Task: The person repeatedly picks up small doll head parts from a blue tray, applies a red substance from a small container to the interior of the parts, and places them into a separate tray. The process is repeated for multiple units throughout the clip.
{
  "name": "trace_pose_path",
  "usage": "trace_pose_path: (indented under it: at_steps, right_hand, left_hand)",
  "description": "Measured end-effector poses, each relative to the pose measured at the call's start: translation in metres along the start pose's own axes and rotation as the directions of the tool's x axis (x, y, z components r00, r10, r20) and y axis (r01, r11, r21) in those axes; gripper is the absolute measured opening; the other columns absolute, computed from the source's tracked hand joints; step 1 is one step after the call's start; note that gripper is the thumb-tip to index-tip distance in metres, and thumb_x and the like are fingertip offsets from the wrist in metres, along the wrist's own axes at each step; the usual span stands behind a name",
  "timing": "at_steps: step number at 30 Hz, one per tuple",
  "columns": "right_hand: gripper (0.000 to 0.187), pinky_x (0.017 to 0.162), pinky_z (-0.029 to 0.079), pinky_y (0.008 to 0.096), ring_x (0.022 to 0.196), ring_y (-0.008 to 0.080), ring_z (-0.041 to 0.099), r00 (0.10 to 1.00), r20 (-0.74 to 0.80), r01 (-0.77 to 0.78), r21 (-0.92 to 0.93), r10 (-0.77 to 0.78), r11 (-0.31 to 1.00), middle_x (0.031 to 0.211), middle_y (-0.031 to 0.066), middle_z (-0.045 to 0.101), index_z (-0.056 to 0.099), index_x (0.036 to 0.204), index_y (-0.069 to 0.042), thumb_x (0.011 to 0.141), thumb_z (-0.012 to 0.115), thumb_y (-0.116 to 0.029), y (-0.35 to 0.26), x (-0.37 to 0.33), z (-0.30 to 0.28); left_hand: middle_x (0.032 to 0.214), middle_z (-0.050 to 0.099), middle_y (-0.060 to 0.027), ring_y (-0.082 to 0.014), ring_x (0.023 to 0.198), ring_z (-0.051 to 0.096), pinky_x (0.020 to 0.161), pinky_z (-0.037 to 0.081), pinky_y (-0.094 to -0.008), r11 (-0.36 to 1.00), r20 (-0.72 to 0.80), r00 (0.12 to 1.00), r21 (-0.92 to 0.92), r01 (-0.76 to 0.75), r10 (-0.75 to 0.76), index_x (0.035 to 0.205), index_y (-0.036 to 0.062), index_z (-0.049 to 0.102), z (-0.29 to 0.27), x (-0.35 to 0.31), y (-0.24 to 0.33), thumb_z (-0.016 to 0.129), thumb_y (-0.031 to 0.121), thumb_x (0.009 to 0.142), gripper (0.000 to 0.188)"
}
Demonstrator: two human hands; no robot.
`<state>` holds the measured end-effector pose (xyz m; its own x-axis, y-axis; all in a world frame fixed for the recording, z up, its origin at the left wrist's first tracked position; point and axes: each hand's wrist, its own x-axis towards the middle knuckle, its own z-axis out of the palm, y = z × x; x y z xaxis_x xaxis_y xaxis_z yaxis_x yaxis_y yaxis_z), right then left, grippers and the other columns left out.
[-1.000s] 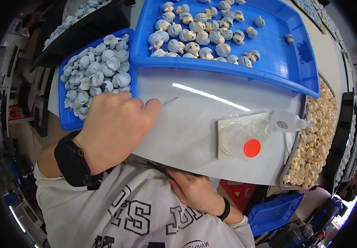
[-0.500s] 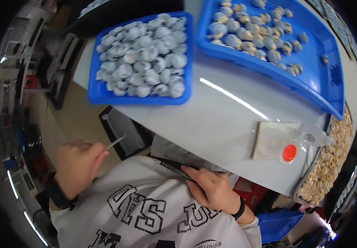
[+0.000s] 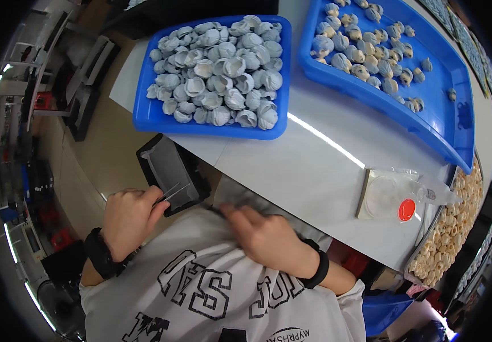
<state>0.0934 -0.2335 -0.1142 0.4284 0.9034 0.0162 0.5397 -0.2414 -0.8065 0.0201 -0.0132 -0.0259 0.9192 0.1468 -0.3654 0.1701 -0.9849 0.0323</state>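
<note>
My left hand (image 3: 132, 219) is closed on a thin metal tool (image 3: 173, 192) with two fine prongs showing, which looks like tweezers. The prongs point up and right, above a black open box (image 3: 171, 165) beyond them. To the right, my right hand (image 3: 263, 233) hovers over my lap near the table edge. Motion smears its fingertips, and whether anything is in them cannot be seen. Past the hands, a blue tray (image 3: 211, 132) on the white table is heaped with grey-blue cupped shell-like pieces (image 3: 223, 74).
A larger blue tray (image 3: 383, 105) at the far right holds small round blue-and-beige pieces (image 3: 365, 54). Below it lie a square pad (image 3: 376, 196), a red-orange disc (image 3: 407, 210) and a clear bottle (image 3: 437, 191). Cream pieces (image 3: 445, 242) fill a tray at the right edge.
My left hand has moved right and up, and two prongs now show in it. My right hand has moved left and up; the black-handled tool it held no longer shows there.
</note>
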Motion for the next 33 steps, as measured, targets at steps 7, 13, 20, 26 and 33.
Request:
trace_pose_path:
  at_steps: [7, 13, 20, 26, 33]
  right_hand:
    - [0.042, 0.043, 0.047, 0.0316, 0.049, 0.024, 0.055, 0.982, -0.154, -0.113, -0.033, 0.107, 0.993, 0.072, 0.0087, 0.054, 0.049, 0.114, -0.001, 0.072, 0.057, -0.004, 0.006, -0.012, 0.003]
    - [0.039, 0.043, 0.047, 0.0324, 0.049, 0.0253, 0.056, 0.983, -0.172, -0.106, -0.212, 0.069, 0.971, 0.073, 0.0103, 0.057, 0.05, 0.112, -0.001, 0.073, 0.055, -0.005, 0.019, -0.007, 0.019]
    - [0.04, 0.044, 0.048, 0.0334, 0.053, 0.0249, 0.06, 0.991, -0.103, -0.092, -0.012, 0.09, 0.996, 0.073, 0.0107, 0.057, 0.049, 0.109, 0.0, 0.069, 0.051, -0.001, 0.005, -0.011, 0.011]
    - [0.038, 0.052, 0.048, 0.0351, 0.06, 0.0278, 0.06, 0.955, -0.167, -0.221, 0.153, 0.246, 0.963, 0.077, 0.0126, 0.058, 0.05, 0.108, -0.001, 0.07, 0.053, -0.002, 0.002, -0.069, -0.024]
    - [0.03, 0.057, 0.044, 0.0253, 0.065, 0.0192, 0.057, 0.308, -0.733, -0.667, 0.288, 0.607, 0.687, 0.076, 0.0131, 0.056, 0.057, 0.106, 0.003, 0.076, 0.052, 0.005, -0.048, -0.196, -0.071]
  left_hand:
    - [0.051, 0.055, -0.0124, -0.0313, 0.047, 0.054, 0.047, 0.041, -0.0393, 0.99, 0.035, 0.999, -0.141, -0.009, 0.014, 0.075, 0.0052, 0.059, 0.0, 0.002, -0.001, 0.062, 0.019, 0.079, 0.015]
    - [0.049, 0.053, -0.0119, -0.0289, 0.044, 0.053, 0.045, 0.039, -0.0352, 0.932, 0.176, 0.981, -0.337, 0.133, -0.077, 0.076, 0.0027, 0.059, -0.003, 0.005, -0.003, 0.06, 0.017, 0.08, 0.015]
    - [0.054, 0.055, -0.0114, -0.0212, 0.046, 0.054, 0.046, 0.039, -0.0307, 0.832, 0.143, 0.985, -0.532, 0.155, -0.092, 0.078, 0.0004, 0.058, 0.017, 0.002, -0.012, 0.059, 0.013, 0.082, 0.014]
    - [0.05, 0.048, -0.0024, -0.0078, 0.045, 0.047, 0.042, 0.034, -0.0241, 0.782, 0.329, 0.938, -0.553, 0.287, -0.111, 0.081, -0.0024, 0.051, -0.006, 0.007, -0.007, 0.052, 0.005, 0.084, 0.008]
    - [0.052, 0.051, -0.0074, -0.0194, 0.046, 0.051, 0.047, 0.037, -0.0287, 0.815, 0.11, 0.909, -0.495, -0.302, 0.403, 0.08, -0.0003, 0.054, -0.028, 0.044, 0.048, 0.06, 0.004, 0.068, 0.014]
